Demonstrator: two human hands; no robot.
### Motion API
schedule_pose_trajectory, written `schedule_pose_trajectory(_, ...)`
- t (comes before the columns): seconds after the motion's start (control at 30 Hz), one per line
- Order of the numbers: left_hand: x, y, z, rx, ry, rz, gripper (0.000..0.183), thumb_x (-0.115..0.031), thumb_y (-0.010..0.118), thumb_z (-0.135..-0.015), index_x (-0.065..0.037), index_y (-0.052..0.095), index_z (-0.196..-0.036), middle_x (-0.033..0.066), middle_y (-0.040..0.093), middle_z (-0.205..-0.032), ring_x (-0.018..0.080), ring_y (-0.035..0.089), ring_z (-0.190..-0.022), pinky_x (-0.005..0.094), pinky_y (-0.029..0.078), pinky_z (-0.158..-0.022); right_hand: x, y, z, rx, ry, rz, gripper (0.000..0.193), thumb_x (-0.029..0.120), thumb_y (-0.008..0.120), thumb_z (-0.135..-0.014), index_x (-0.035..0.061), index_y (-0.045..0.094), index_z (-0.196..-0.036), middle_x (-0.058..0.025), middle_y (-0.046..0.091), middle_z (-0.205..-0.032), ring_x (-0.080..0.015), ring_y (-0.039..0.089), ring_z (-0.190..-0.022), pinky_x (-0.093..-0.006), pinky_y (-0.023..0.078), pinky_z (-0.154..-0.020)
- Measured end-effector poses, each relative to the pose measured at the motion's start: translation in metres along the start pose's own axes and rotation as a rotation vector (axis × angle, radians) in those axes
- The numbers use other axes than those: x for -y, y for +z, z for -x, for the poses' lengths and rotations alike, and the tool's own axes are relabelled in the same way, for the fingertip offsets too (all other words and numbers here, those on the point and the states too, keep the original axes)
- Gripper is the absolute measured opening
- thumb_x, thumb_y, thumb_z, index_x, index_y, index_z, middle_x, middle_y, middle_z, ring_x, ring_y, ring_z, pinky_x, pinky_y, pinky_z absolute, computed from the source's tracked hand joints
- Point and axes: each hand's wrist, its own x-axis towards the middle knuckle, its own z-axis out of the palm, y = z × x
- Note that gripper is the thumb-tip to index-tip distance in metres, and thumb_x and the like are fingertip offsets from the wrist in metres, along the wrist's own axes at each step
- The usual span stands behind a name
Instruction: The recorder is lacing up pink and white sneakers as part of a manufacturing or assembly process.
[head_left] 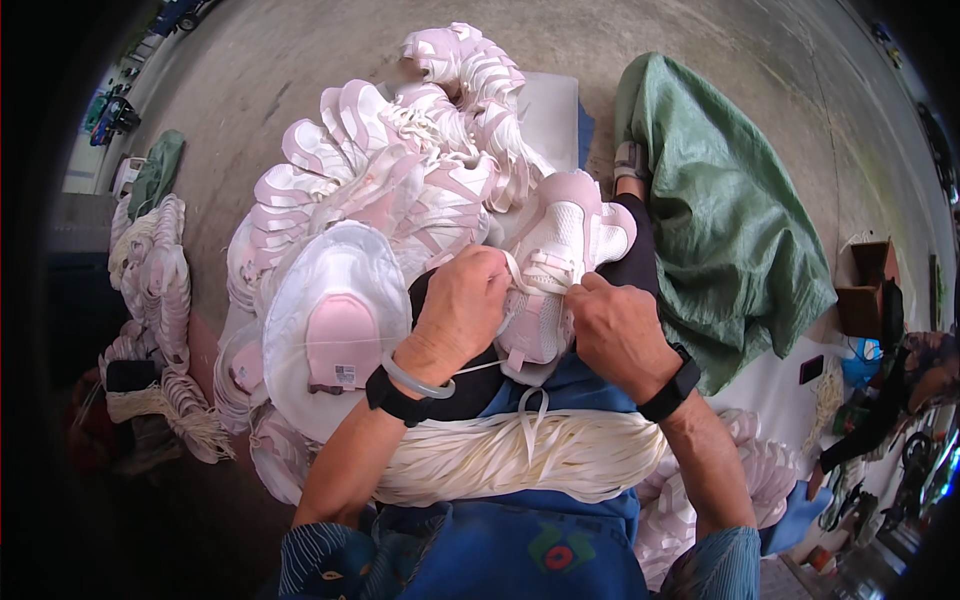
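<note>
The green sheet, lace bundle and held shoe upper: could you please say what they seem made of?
Green sheet: probably plastic; slightly glossy, sharply creased.
Lace bundle: likely textile, matte; soft, flat strands.
Shoe upper: apparently mesh, matte, visibly textured; pink panels possibly synthetic leather, smooth.

The camera sits up on a head, the left one of a pair. It looks down at the pink and white shoe from above and a bit behind it. The shoe is near. Past the shoe, the grey floor goes far off toward the round edge.
</note>
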Motion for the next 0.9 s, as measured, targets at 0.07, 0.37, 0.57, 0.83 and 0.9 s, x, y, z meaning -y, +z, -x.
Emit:
schedule_pose_trajectory(0.07,-0.001,0.000,-0.002,0.054,-0.178,0.205,0.019,-0.011,0.061,-0.087,0.003,0.065,-0.099,0.0094,0.065,-0.096,0.0163,0.064,-0.079,0.0280,0.057,-0.062,0.004,0.000,-0.003,-0.037,-0.050,0.071,0.011,0.008,0.052,-0.079,0.0011,0.061,-0.076,-0.0178,0.061,-0.077,-0.0364,0.064,-0.068,-0.0427,0.051,-0.061)
schedule_pose_trajectory(0.37,-0.006,0.001,-0.009,0.130,-0.124,0.198,0.013,-0.008,0.060,-0.084,0.002,0.063,-0.092,0.0151,0.064,-0.095,0.0303,0.063,-0.086,0.0350,0.050,-0.075,-0.020,0.031,-0.004,-0.114,0.133,-0.393,0.017,0.015,0.054,-0.083,0.0010,0.060,-0.076,-0.0183,0.062,-0.072,-0.0378,0.062,-0.066,-0.0457,0.050,-0.064)
schedule_pose_trajectory(0.57,-0.022,-0.003,0.013,-0.005,-0.049,0.139,0.030,-0.010,0.066,-0.080,0.001,0.057,-0.107,0.0189,0.059,-0.101,0.0370,0.059,-0.091,0.0391,0.048,-0.079,-0.001,0.018,0.010,-0.279,0.115,-0.106,0.016,0.020,0.062,-0.081,0.0043,0.060,-0.083,-0.0139,0.060,-0.082,-0.0321,0.058,-0.077,-0.0434,0.045,-0.070)
schedule_pose_trajectory(0.83,-0.045,-0.008,0.036,-0.036,0.035,-0.262,0.053,-0.011,0.068,-0.078,0.001,0.049,-0.125,0.0166,0.052,-0.118,0.0325,0.049,-0.107,0.0439,0.037,-0.093,0.027,0.023,0.024,-0.277,0.155,0.174,0.034,0.025,0.071,-0.073,0.0031,0.057,-0.095,-0.0121,0.053,-0.091,-0.0288,0.052,-0.087,-0.0400,0.038,-0.074)
schedule_pose_trajectory(0.9,-0.047,-0.007,0.036,-0.044,0.037,-0.299,0.053,-0.011,0.068,-0.077,0.001,0.048,-0.125,0.0166,0.052,-0.118,0.0325,0.050,-0.106,0.0437,0.037,-0.092,0.027,0.033,0.022,-0.284,0.188,0.220,0.018,0.013,0.060,-0.073,0.0011,0.058,-0.087,-0.0116,0.054,-0.085,-0.0270,0.053,-0.083,-0.0390,0.040,-0.075)
